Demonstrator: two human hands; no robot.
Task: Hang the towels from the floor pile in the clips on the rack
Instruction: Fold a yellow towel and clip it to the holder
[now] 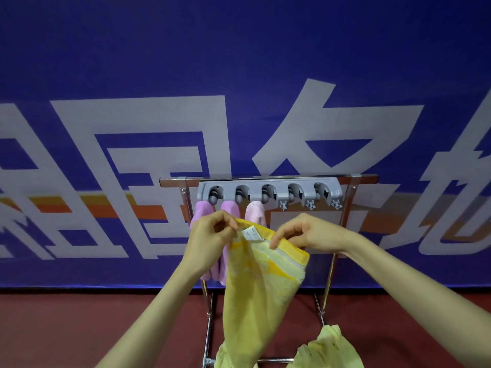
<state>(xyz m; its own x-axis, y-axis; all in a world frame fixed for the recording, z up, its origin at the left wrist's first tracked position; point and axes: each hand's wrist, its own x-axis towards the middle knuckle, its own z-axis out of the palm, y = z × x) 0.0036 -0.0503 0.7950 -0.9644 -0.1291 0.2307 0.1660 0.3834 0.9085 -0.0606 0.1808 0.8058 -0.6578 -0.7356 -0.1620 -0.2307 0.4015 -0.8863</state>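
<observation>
Three pink terry towels [230, 209] hang side by side from the leftmost roller clips of a grey moulded-plastic clip bar [269, 193]. The bar is fixed under the top rail of a shiny chrome tube rack [328, 277]. Behind the rack stretches a blue fabric banner [239, 49] printed with large white characters and an orange stripe.

In front of the pink towels, the left hand [212, 236] pinches the upper left corner of a yellow woven towel [263, 285], with fingers curled and thumb pressed to the cloth. This hand and the raised towel hide the lower parts of the pink ones.

A small white printed label [252, 233] is sewn at the yellow towel's top edge, between the two hands. The towel is held up just below the clip bar. It has a ribbed hem band and a nubbly pile, and it drapes down past the rack's lower crossbar.

The right hand [310, 232] grips the hem further right, fingertips clamped on the band.

Lower right, a crumpled pale yellow-green towel [329, 345] lies on the matte red floor [79, 328].
</observation>
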